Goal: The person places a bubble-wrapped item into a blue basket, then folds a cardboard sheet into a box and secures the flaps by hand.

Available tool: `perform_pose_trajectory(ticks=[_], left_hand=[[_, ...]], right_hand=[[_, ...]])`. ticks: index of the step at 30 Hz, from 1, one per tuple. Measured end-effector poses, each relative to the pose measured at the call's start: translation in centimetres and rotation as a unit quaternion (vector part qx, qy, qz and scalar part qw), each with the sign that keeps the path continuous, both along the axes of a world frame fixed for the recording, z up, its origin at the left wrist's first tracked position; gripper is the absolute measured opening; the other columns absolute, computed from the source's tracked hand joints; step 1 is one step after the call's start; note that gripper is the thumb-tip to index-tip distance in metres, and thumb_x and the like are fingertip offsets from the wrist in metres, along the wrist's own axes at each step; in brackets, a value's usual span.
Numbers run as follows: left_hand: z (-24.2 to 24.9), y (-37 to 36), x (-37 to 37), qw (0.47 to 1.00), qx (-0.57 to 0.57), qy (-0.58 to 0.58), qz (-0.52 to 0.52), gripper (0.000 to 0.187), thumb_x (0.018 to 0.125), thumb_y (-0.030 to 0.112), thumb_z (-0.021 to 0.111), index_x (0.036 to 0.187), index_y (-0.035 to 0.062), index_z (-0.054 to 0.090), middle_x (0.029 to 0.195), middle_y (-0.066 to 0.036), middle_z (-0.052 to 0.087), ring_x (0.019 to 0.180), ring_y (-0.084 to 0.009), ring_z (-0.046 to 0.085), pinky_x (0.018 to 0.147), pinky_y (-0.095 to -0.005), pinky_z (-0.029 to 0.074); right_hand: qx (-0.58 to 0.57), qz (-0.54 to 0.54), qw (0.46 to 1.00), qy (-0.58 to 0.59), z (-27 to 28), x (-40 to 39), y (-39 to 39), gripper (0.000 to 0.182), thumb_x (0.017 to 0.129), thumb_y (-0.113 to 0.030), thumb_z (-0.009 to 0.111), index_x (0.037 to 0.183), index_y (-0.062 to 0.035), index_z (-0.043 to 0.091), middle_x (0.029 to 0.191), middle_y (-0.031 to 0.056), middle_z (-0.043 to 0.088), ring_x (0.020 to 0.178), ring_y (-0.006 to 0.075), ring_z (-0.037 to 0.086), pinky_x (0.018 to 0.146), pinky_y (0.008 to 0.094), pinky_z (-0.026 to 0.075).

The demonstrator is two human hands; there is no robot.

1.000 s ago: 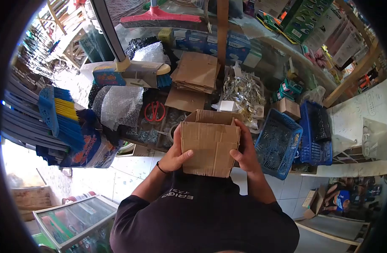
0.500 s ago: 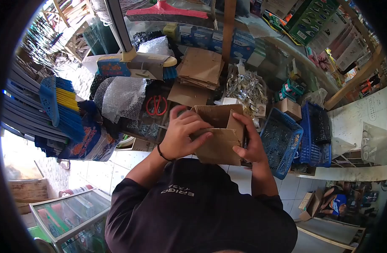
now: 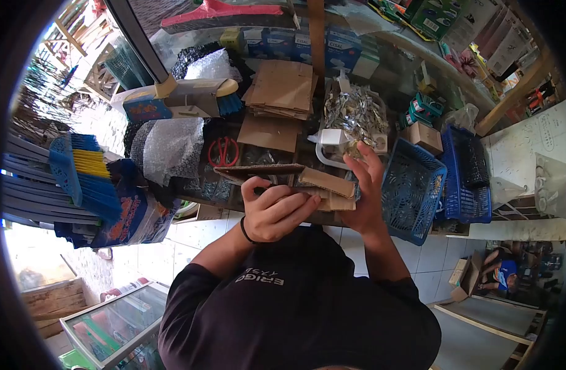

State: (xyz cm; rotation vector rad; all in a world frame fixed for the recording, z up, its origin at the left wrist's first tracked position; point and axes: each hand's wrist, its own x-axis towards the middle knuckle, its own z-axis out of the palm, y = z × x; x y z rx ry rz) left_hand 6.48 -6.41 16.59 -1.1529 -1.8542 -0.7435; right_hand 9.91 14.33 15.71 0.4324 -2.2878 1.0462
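A brown cardboard box (image 3: 326, 182) is held in front of my chest, partly collapsed, with its flaps toward the far side and the right. My left hand (image 3: 276, 209) is closed around its near left side, fingers curled over the cardboard. At the box's right end, my right hand (image 3: 364, 191) has its fingers stretched up and apart, the palm side against or close to the cardboard. Beyond the box lie flat cardboard pieces (image 3: 280, 86) in a stack, red-handled scissors (image 3: 223, 152) and a clear tub (image 3: 381, 145) of small shiny packets or metal parts.
Blue plastic baskets (image 3: 412, 191) stand on the right. Bubble wrap (image 3: 172, 145) and a brush in a carton sleeve (image 3: 178, 100) are at the left, near blue and yellow brooms (image 3: 88, 172). A wooden post (image 3: 317, 37) rises behind the cardboard stack. A glass case (image 3: 116, 320) stands lower left.
The box has gone from standing open to partly folded flat and tilted. My right hand has loosened from its side, fingers now spread upward. My left hand has shifted onto its near face.
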Motion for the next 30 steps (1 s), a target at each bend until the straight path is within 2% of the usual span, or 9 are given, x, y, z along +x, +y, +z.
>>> perform_pose_trajectory(ticks=[6,9,12,15,18,22,26,27,30], left_hand=[[-0.4,0.0,0.0,1.0,-0.009,0.011,-0.001,0.034,0.061,0.015,0.068,0.095,0.0173,0.071,0.09,0.009,0.058,0.075,-0.007,0.056,0.077,-0.0325,0.03],[-0.7,0.0,0.1,1.0,-0.016,0.016,0.001,0.033,0.061,0.017,0.07,0.093,0.0179,0.072,0.09,0.009,0.058,0.078,-0.0089,0.056,0.077,-0.0337,0.03],[-0.8,-0.3,0.0,1.0,-0.025,0.014,0.005,0.032,0.061,0.019,0.07,0.093,0.0183,0.073,0.09,0.009,0.058,0.079,-0.0095,0.056,0.077,-0.0338,0.03],[-0.6,-0.8,-0.2,0.999,-0.037,0.024,0.012,0.032,0.061,0.019,0.07,0.092,0.0196,0.073,0.091,0.01,0.059,0.081,-0.0101,0.055,0.078,-0.0334,0.03],[-1.1,-1.4,-0.5,0.997,-0.028,0.061,0.029,0.029,0.062,0.02,0.071,0.091,0.024,0.073,0.093,0.012,0.059,0.088,-0.0116,0.052,0.079,-0.0332,0.031],[-2.3,-1.8,-0.7,0.992,0.024,0.092,0.084,0.027,0.065,0.02,0.071,0.089,0.031,0.072,0.098,0.015,0.057,0.099,-0.0104,0.046,0.081,-0.0347,0.032],[-3.3,-1.3,-1.2,0.981,0.091,0.097,0.139,0.025,0.068,0.018,0.07,0.089,0.0329,0.071,0.112,0.009,0.052,0.105,-0.0209,0.042,0.08,-0.0328,0.036],[-3.2,-1.3,-1.1,0.991,0.081,0.028,0.101,0.025,0.069,0.011,0.07,0.089,0.0269,0.07,0.118,0.001,0.048,0.109,-0.0283,0.041,0.084,-0.0344,0.038],[-2.7,-1.1,-1.9,0.968,0.141,-0.202,-0.052,0.024,0.071,0.003,0.069,0.09,0.018,0.067,0.117,-0.005,0.048,0.113,-0.0314,0.041,0.091,-0.0381,0.039]], right_hand=[[0.033,0.016,0.999,-0.012,0.1,0.3,0.0,0.069,0.069,-0.021,0.078,0.128,-0.0062,0.046,0.138,0.0216,0.032,0.125,0.0355,0.038,0.1,0.0447,0.037],[0.009,0.013,1.0,0.009,0.4,0.7,-0.4,0.069,0.065,-0.017,0.08,0.126,-0.0069,0.049,0.135,0.0196,0.034,0.123,0.0348,0.04,0.095,0.0449,0.041],[-0.026,-0.018,0.995,0.094,-0.7,1.4,-0.9,0.053,0.069,-0.015,0.073,0.117,-0.0061,0.053,0.13,0.0195,0.038,0.118,0.0334,0.045,0.095,0.0458,0.041],[0.002,-0.008,0.991,0.132,0.3,2.3,-1.3,0.035,0.07,-0.015,0.067,0.103,-0.0083,0.059,0.119,0.0145,0.047,0.111,0.0313,0.049,0.091,0.0461,0.04],[0.105,0.013,0.989,0.106,2.3,2.8,-0.9,0.025,0.069,-0.018,0.069,0.093,-0.0116,0.063,0.103,0.0058,0.057,0.099,0.0253,0.055,0.088,0.0435,0.038],[0.156,0.04,0.984,0.071,3.3,2.7,-1.1,0.021,0.071,-0.022,0.07,0.089,-0.0142,0.064,0.089,-0.0018,0.061,0.085,0.0181,0.058,0.083,0.0406,0.036],[0.133,0.086,0.987,0.026,3.6,2.7,-1.8,0.023,0.072,-0.023,0.071,0.092,-0.0136,0.065,0.091,-0.0016,0.062,0.079,0.0162,0.058,0.079,0.0374,0.037],[0.125,0.104,0.987,0.01,3.8,2.6,-2.0,0.023,0.072,-0.022,0.071,0.093,-0.0133,0.065,0.092,-0.0011,0.063,0.078,0.0163,0.058,0.077,0.0362,0.037],[0.102,0.153,0.983,-0.032,4.5,2.3,-2.5,0.024,0.072,-0.02,0.07,0.095,-0.0127,0.065,0.094,-0.0001,0.063,0.073,0.0156,0.058,0.073,0.0319,0.038]])
